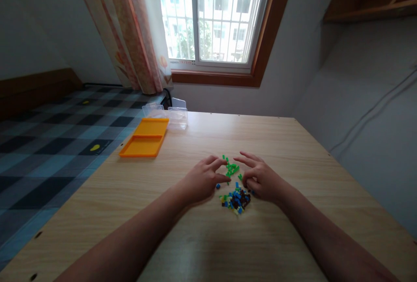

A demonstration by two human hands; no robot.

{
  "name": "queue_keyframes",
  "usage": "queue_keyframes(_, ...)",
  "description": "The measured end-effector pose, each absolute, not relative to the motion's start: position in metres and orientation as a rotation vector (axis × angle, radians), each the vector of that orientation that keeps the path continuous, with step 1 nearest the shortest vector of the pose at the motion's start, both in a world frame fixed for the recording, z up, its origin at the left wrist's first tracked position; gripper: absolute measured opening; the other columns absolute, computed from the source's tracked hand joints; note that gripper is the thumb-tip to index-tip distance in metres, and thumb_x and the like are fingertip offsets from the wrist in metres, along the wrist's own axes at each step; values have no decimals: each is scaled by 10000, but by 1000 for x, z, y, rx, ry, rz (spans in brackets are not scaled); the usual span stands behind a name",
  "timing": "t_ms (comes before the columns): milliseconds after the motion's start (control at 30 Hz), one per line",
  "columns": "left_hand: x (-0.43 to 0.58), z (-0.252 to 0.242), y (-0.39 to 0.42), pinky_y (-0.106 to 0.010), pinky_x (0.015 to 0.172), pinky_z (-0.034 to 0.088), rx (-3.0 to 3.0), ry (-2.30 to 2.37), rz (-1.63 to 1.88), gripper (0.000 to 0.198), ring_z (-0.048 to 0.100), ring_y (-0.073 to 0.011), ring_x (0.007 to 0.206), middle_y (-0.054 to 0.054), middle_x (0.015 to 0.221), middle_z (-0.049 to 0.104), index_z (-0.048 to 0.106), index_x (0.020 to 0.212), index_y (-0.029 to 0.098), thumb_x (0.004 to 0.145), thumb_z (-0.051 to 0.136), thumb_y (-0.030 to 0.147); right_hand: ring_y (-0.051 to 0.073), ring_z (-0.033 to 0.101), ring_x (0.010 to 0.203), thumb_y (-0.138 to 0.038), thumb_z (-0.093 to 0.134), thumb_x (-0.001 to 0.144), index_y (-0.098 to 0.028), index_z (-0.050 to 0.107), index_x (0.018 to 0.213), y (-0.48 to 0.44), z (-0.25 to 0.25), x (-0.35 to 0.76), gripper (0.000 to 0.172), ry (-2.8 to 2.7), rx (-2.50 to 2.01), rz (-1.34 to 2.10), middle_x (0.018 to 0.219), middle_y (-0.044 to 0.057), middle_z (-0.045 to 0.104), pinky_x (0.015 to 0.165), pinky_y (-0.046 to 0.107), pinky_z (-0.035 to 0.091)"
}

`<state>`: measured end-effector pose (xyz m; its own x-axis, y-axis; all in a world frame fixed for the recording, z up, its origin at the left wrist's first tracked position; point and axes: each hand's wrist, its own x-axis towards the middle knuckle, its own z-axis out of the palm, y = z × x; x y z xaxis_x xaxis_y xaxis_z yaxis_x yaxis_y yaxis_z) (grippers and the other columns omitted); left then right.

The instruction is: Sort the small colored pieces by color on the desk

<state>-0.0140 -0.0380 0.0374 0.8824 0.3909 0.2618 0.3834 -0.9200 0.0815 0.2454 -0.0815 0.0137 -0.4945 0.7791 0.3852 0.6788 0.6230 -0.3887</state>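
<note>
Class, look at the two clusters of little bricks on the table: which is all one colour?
The farther cluster, between the left hand and right hand: its bricks are all green. The nearer cluster mixes blue, green, yellow and dark bricks.

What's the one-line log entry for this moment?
left hand: spread at small green plastic bricks | right hand: curled near them, grip unclear | near: mixed-colour heap of small plastic bricks | far left: orange rectangular tray, clear plastic containers

Left hand (205, 180) and right hand (262, 180) flank green pieces (232, 169). A multicoloured pile (237, 199) lies nearer on the table (202, 243).
</note>
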Motion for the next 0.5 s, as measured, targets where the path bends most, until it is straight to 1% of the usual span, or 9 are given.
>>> queue_keyframes(67, -14, 38, -40, -474, 1030, 444, 3016, 609, 430, 428, 489, -289, 1222, -74, 1345, 558, 720, 1169, 361, 827, 633, 119, 316, 399, 1414, -13, 602, 703, -248, 742, 656, -82, 16, 245, 278, -2321, -1139, 241, 1414, 11, 587, 1112, 599, 349)
queue_keyframes(133, -12, 36, -43, -488, 1047, 427, 3008, 593, 420, 435, 470, -294, 1265, -59, 1400, 524, 711, 1176, 392, 851, 613, 121, 305, 401, 1414, 1, 597, 685, -263, 762, 699, -83, 18, 245, 311, -2315, -1129, 243, 1425, 10, 577, 1114, 589, 351)
queue_keyframes(233, -7, 33, -47, -518, 1096, 375, 2992, 562, 383, 488, 399, -316, 1360, -34, 1512, 431, 688, 1207, 415, 824, 647, 116, 296, 390, 1424, 16, 587, 657, -285, 782, 765, -84, 18, 244, 374, -2302, -1096, 263, 1447, 2, 555, 1119, 580, 353)
queue_keyframes(300, -4, 32, -49, -521, 1119, 352, 2983, 540, 357, 525, 369, -320, 1392, -32, 1542, 402, 673, 1234, 409, 800, 673, 114, 293, 386, 1427, 21, 581, 650, -295, 787, 794, -84, 18, 243, 404, -2300, -1076, 271, 1454, -6, 548, 1121, 577, 356)
queue_keyframes(500, 1, 31, -48, -519, 1132, 346, 2971, 532, 351, 557, 386, -315, 1392, -34, 1558, 388, 659, 1253, 418, 796, 673, 99, 295, 402, 1415, 27, 564, 655, -291, 793, 813, -83, 18, 245, 423, -2280, -1112, 243, 1434, 12, 567, 1115, 577, 363)
